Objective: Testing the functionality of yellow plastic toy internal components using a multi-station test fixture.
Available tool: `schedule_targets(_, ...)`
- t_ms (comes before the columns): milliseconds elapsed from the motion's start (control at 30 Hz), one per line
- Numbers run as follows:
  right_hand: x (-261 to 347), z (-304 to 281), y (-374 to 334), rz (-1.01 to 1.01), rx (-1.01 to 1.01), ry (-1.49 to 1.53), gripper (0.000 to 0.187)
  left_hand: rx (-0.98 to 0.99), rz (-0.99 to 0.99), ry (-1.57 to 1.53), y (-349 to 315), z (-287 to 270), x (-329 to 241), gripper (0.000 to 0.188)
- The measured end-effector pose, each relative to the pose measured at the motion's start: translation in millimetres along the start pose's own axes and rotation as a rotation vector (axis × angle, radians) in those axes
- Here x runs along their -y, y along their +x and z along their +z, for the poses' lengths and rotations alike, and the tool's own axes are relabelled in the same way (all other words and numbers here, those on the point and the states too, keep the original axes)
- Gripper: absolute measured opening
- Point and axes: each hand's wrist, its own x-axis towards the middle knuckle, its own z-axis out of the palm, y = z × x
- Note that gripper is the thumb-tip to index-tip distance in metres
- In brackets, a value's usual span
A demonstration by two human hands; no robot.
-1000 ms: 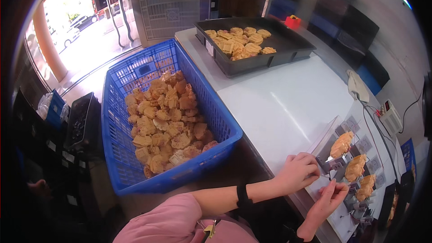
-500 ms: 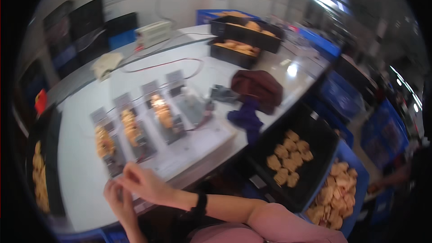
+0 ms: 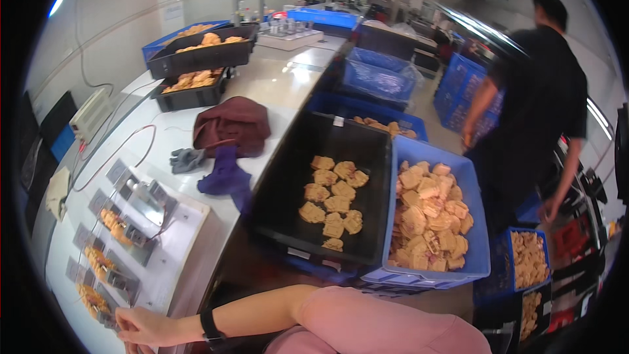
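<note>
My right hand [image 3: 141, 328], with a dark band at its wrist, is beside the nearest metal fixture [image 3: 105, 318] on the worktable. Its fingers are bent together; what they hold, if anything, is hidden. My left hand cannot be made out at the lower edge. Several metal fixtures stand in a row along a white board [image 3: 187, 246]. Three carry tan, lumpy pieces [image 3: 98, 259]; the farthest fixture [image 3: 145, 200] bears a pale metal part and no tan piece.
Right of the table, a black bin [image 3: 275, 203] holds spaced-out tan pieces, next to a blue crate [image 3: 478, 223] heaped with more. A maroon cloth [image 3: 232, 124], purple cloth [image 3: 226, 174] and grey glove [image 3: 187, 160] lie on the table. Another person [image 3: 537, 92] stands at the right.
The view has swung right, so the table now sits at the left and the crates near the middle. My right hand stays near the closest fixture; the left has dropped out of sight.
</note>
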Motion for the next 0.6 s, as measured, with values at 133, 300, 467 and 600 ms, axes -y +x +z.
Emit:
schedule_targets(133, -2.0, -2.6, 3.4, -0.113, -0.044, -0.284, 0.017, 0.004, -0.013, -0.076, 3.2, 3.1, -3.9, 0.041)
schedule_targets(300, -5.0, -1.2, 2.5, -0.13, -0.08, -0.406, 0.031, -0.019, -0.024, -0.054, 2.5, 3.1, 16.4, 0.041)
schedule_targets(467, -4.6, -2.1, 1.5, -0.126, -0.05, -0.396, 0.029, -0.04, -0.057, 0.008, 2.2, 2.2, 25.4, 0.038)
schedule_targets(600, -16.7, 3.2, 7.5, -0.068, 0.001, -0.083, 0.014, -0.066, -0.066, -0.011, 2.9, 2.1, 30.5, 0.037)
